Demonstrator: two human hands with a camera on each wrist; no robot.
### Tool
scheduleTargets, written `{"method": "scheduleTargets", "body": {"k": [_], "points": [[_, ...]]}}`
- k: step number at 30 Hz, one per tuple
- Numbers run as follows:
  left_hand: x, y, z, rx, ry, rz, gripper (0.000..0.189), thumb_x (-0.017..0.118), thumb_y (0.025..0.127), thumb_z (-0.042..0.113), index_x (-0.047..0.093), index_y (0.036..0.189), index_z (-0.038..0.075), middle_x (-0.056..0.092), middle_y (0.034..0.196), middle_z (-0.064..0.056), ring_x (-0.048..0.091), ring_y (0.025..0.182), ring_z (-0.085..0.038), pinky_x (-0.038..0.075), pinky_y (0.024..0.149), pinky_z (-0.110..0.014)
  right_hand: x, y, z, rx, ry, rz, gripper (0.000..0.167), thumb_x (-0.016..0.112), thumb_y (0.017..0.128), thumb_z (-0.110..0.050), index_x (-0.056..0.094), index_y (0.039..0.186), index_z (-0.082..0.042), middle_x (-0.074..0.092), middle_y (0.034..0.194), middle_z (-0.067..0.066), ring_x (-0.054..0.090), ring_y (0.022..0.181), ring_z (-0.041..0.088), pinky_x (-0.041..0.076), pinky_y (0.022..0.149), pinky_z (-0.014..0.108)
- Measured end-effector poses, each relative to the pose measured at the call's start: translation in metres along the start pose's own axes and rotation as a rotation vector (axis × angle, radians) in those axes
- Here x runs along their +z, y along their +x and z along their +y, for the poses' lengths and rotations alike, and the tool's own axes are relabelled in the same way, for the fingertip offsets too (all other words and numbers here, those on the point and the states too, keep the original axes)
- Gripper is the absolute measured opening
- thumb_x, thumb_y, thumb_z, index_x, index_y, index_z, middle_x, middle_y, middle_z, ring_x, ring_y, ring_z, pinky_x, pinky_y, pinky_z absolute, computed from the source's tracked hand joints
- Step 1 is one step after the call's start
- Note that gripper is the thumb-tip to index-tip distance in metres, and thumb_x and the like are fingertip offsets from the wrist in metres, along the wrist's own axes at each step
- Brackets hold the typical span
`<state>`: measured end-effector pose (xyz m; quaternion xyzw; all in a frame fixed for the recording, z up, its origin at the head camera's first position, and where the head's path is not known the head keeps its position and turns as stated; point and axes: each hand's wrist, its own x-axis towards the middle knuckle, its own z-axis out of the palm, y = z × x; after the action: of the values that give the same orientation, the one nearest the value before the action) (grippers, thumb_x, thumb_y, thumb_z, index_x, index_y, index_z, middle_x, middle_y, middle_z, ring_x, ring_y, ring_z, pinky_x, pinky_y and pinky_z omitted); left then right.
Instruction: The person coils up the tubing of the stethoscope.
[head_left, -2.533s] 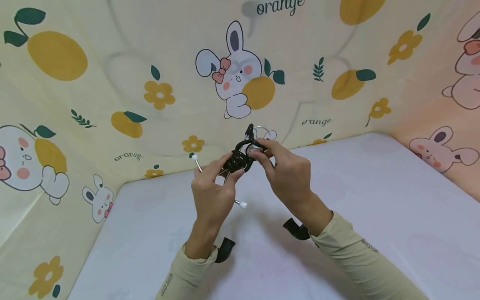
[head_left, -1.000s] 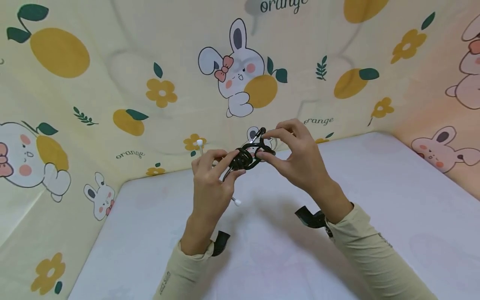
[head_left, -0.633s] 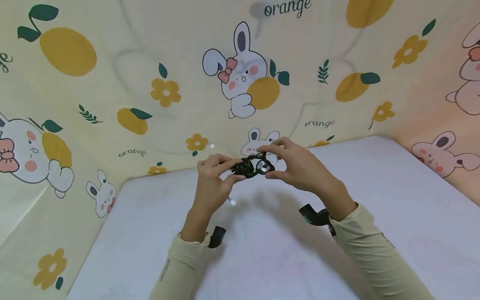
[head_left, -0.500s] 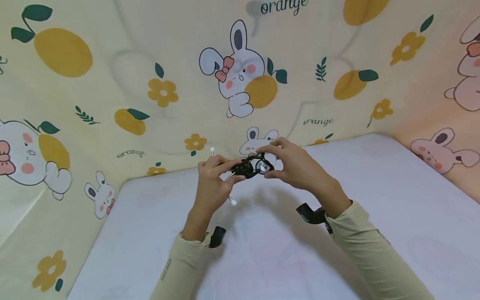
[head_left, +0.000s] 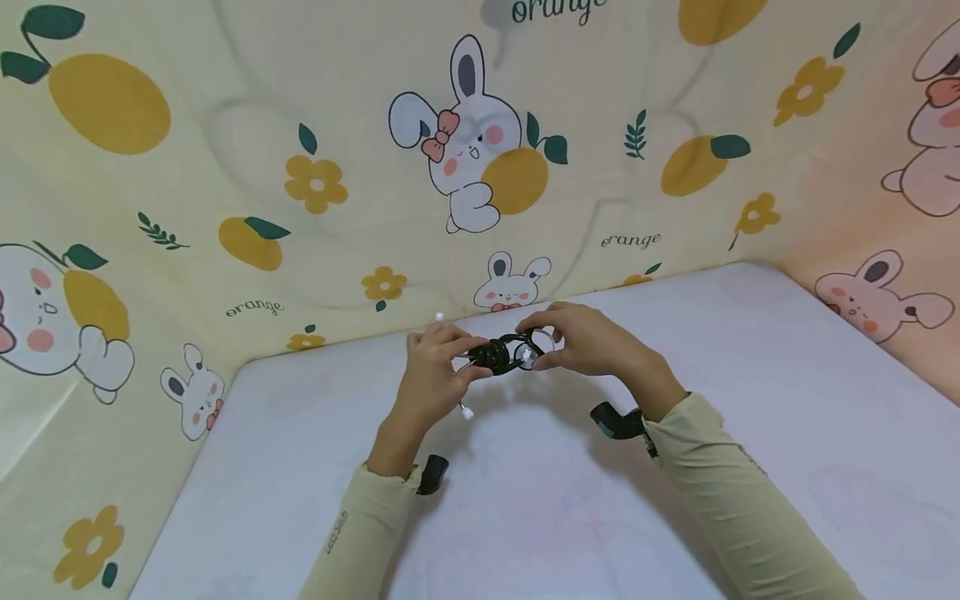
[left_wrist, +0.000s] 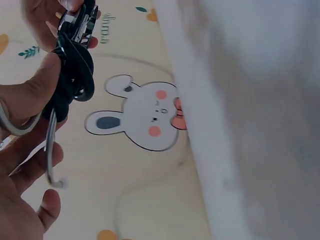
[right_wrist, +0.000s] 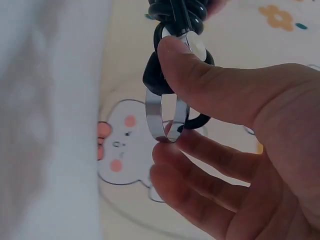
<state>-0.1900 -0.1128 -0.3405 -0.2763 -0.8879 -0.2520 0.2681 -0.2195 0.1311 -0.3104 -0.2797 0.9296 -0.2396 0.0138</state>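
A black stethoscope [head_left: 492,357] is held up over the table, its tubing wound into a tight bundle. My left hand [head_left: 431,375] pinches the bundle between thumb and fingers, close to the metal ear tubes [left_wrist: 50,150]. One white ear tip [head_left: 467,412] sticks out below that hand, the other above it. On the opposite end, my right hand [head_left: 592,342] has its thumb and fingers around the tubing loop and the silver chest piece [head_left: 527,358]. A shiny curved metal strip [right_wrist: 154,112] shows by the right fingertips in the right wrist view.
Under both hands lies a white-covered table [head_left: 525,500]. Behind it hangs a cream cloth wall [head_left: 337,92] printed with rabbits and oranges. Black wrist mounts [head_left: 618,421] stick out from both sleeves.
Both hands have lowered the stethoscope towards the table. The right hand shifted from the chest piece to the loop's outer end, and the stethoscope now lies more level.
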Motion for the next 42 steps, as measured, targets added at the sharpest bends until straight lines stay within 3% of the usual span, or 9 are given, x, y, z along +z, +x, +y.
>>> {"method": "scheduleTargets", "body": {"k": [4,8,12,16,22,30,37,42], "points": [[0.002,-0.002,-0.002,-0.001,0.084,-0.051,0.036,0.088,0.072,0.023,0.079,0.106,0.015,0.071,0.093,0.000,0.061,0.093,-0.020,0.034,0.084,-0.045,0.007,0.005,0.005,-0.014,-0.006,-0.024,0.051,0.084,0.080,-0.028,0.066,0.128,-0.024,0.066,0.115,0.006,0.065,0.094,0.026,0.050,0.079,0.038],[0.005,-0.003,-0.004,-0.042,0.154,-0.161,0.035,0.085,0.077,0.025,0.077,0.111,0.020,0.072,0.097,0.002,0.061,0.096,-0.020,0.034,0.089,-0.050,0.015,0.008,0.012,0.002,-0.011,-0.046,0.052,0.084,0.079,-0.029,0.066,0.128,-0.023,0.067,0.114,0.007,0.064,0.090,0.023,0.049,0.077,0.037],[0.011,-0.006,-0.007,-0.090,0.205,-0.271,0.035,0.084,0.079,0.026,0.077,0.113,0.023,0.073,0.098,0.004,0.062,0.096,-0.019,0.033,0.093,-0.052,0.025,0.010,0.018,0.031,-0.006,-0.120,0.052,0.084,0.079,-0.029,0.066,0.128,-0.026,0.065,0.106,0.007,0.060,0.084,0.018,0.047,0.072,0.033],[0.016,-0.009,-0.009,-0.098,0.241,-0.328,0.033,0.084,0.079,0.027,0.077,0.112,0.025,0.073,0.099,0.005,0.063,0.097,-0.018,0.033,0.095,-0.052,0.032,0.011,0.020,0.053,0.002,-0.194,0.050,0.083,0.081,-0.023,0.065,0.128,-0.025,0.064,0.107,0.008,0.059,0.081,0.016,0.046,0.070,0.030],[0.024,-0.014,-0.012,-0.108,0.276,-0.342,0.032,0.084,0.079,0.027,0.077,0.110,0.024,0.074,0.099,0.005,0.064,0.097,-0.017,0.034,0.093,-0.051,0.038,0.013,0.021,0.070,-0.021,-0.220,0.044,0.079,0.084,-0.015,0.067,0.126,-0.020,0.064,0.115,0.010,0.060,0.081,0.014,0.048,0.072,0.030],[0.030,-0.017,-0.017,-0.151,0.287,-0.312,0.032,0.085,0.077,0.028,0.077,0.108,0.024,0.074,0.098,0.005,0.063,0.095,-0.018,0.035,0.090,-0.050,0.044,0.017,0.020,0.049,-0.030,-0.172,0.043,0.080,0.082,-0.015,0.069,0.123,-0.020,0.064,0.116,0.009,0.059,0.081,0.015,0.047,0.071,0.030],[0.030,-0.014,-0.018,-0.189,0.240,-0.379,0.034,0.083,0.079,0.026,0.076,0.112,0.024,0.074,0.102,0.004,0.063,0.096,-0.019,0.034,0.092,-0.050,0.045,0.017,0.025,0.062,-0.057,-0.159,0.041,0.079,0.084,-0.019,0.069,0.124,-0.022,0.064,0.117,0.008,0.060,0.083,0.015,0.047,0.072,0.031],[0.031,-0.013,-0.019,-0.206,0.236,-0.388,0.034,0.082,0.080,0.027,0.075,0.113,0.024,0.074,0.104,0.004,0.064,0.099,-0.018,0.034,0.095,-0.051,0.043,0.016,0.025,0.077,-0.070,-0.169,0.042,0.079,0.085,-0.022,0.068,0.126,-0.023,0.064,0.118,0.007,0.060,0.083,0.016,0.047,0.072,0.031]]}}
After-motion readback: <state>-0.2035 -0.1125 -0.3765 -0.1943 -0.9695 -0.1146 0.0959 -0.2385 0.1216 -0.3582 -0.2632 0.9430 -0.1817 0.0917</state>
